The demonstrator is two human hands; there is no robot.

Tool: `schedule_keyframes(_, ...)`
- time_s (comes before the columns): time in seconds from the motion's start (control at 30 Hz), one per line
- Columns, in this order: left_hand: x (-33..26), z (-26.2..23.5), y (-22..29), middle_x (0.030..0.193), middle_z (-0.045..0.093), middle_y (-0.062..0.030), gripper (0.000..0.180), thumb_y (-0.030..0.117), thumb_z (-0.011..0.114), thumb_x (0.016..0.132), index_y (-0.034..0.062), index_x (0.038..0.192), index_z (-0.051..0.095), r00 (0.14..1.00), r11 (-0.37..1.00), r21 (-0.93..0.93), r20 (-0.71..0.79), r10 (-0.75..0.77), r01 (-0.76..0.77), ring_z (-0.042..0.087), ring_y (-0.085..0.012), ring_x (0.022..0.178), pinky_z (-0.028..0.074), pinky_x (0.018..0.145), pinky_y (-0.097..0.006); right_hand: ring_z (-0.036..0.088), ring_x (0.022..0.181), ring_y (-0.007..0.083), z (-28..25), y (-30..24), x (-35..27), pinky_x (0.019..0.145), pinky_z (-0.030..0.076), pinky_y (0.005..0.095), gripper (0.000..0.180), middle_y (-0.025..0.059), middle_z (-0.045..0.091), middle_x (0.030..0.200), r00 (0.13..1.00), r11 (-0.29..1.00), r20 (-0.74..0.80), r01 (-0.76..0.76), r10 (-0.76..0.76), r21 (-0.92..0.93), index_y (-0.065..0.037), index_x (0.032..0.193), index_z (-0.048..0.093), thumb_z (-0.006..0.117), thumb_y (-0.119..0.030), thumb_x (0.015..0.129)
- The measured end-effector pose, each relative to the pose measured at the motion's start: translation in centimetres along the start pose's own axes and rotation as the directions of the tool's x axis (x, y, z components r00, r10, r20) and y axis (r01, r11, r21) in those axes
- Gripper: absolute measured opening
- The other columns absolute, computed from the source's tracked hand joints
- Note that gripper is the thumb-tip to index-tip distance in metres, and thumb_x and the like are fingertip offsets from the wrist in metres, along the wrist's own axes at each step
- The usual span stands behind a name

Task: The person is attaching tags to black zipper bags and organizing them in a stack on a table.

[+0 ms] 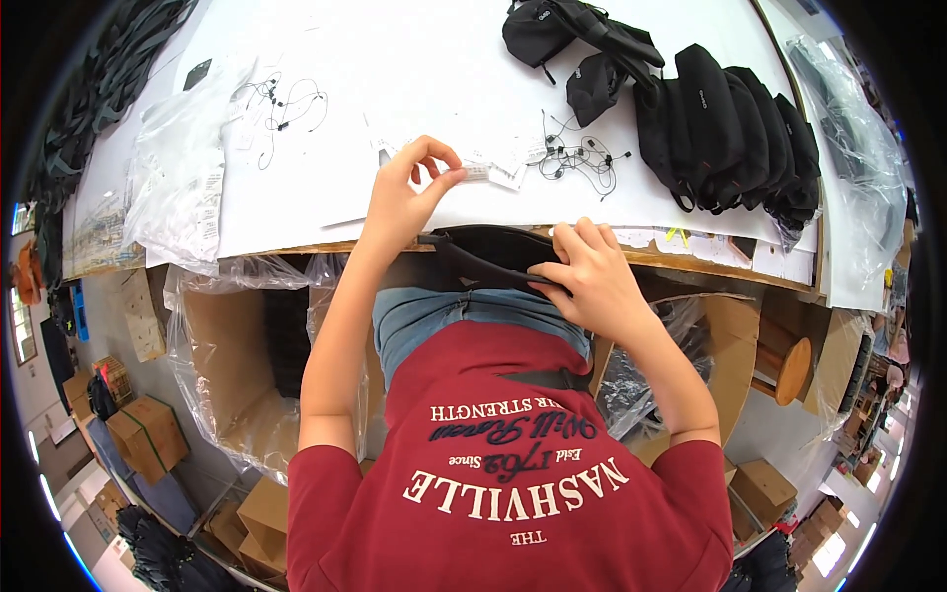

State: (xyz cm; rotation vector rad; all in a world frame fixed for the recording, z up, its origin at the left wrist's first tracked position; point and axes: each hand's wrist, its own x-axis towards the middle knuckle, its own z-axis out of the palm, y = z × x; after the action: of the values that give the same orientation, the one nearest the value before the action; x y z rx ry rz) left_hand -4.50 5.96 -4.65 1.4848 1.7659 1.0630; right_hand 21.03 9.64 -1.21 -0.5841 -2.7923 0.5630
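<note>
White tabletop below both outstretched hands — left hand pinching a paper tag, right hand gripping a black strap.

Bags on table, cords left.

Matt black fabric bags lie on smooth white paper sheeting, beside crinkled glossy clear plastic.

A white-covered table carries stacked black bags, paper tags, black cords and plastic sleeves.
</note>
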Motion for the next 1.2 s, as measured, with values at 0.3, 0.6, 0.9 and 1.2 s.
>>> schedule_keyframes(0.3, -4.0, -0.6, 3.7, 0.119, 0.054, -0.0089, 0.029, 0.022, 0.075, 0.076, 0.0089, 0.099, 0.063, 0.949, 0.975, 0.104, -0.231, 0.215, -0.195, 0.047, -0.0242, 0.108, 0.038, 0.091, -0.038, 0.043, 0.078, 0.0221, -0.5, -0.4, 1.2, 0.070, 0.034, 0.0347, 0.016, 0.0037, 0.042, 0.079, 0.997, 0.999, -0.080, -0.015, 0.013, -0.030, -0.013, 0.083, 0.071, 0.074, -0.020, 0.069)
schedule_keyframes(0.6, -8.5, 6.0, 1.1, 0.103, 0.060, -0.0023, 0.058, 0.024, 0.074, 0.082, 0.0083, 0.128, 0.043, 0.944, 0.139, -0.989, 0.001, -0.330, 0.050, 0.060, -0.0151, 0.097, 0.051, 0.083, -0.033, 0.039, 0.070, 0.0202, 1.2, -2.5, 2.4, 0.065, 0.031, 0.0327, 0.021, 0.0017, 0.038, 0.071, 0.945, 0.995, -0.316, -0.065, 0.085, 0.073, -0.014, 0.087, 0.072, 0.075, -0.023, 0.069)
schedule_keyframes(0.9, -6.1, 4.8, 2.0, 0.104, 0.062, -0.0022, 0.031, 0.018, 0.068, 0.087, 0.0101, 0.114, 0.056, 0.798, -0.019, -0.997, 0.067, -0.598, 0.070, 0.060, -0.0158, 0.097, 0.049, 0.089, -0.032, 0.039, 0.071, 0.0195, 2.2, -4.4, 2.5, 0.064, 0.031, 0.0328, 0.025, 0.0021, 0.041, 0.073, 0.863, 0.965, -0.449, -0.148, 0.232, 0.215, -0.012, 0.101, 0.071, 0.069, -0.024, 0.078)
schedule_keyframes(1.2, -5.4, 3.6, 1.7, 0.107, 0.065, -0.0008, 0.027, 0.027, 0.066, 0.088, 0.0117, 0.110, 0.061, 0.799, -0.009, -1.000, -0.008, -0.602, -0.018, 0.061, -0.0170, 0.099, 0.047, 0.091, -0.034, 0.032, 0.073, 0.0054, 3.5, -5.0, 1.3, 0.067, 0.028, 0.0195, 0.023, -0.0044, 0.035, 0.081, 0.729, 0.158, -0.089, -0.027, 0.679, 0.987, -0.005, 0.116, 0.054, 0.041, -0.009, 0.096)
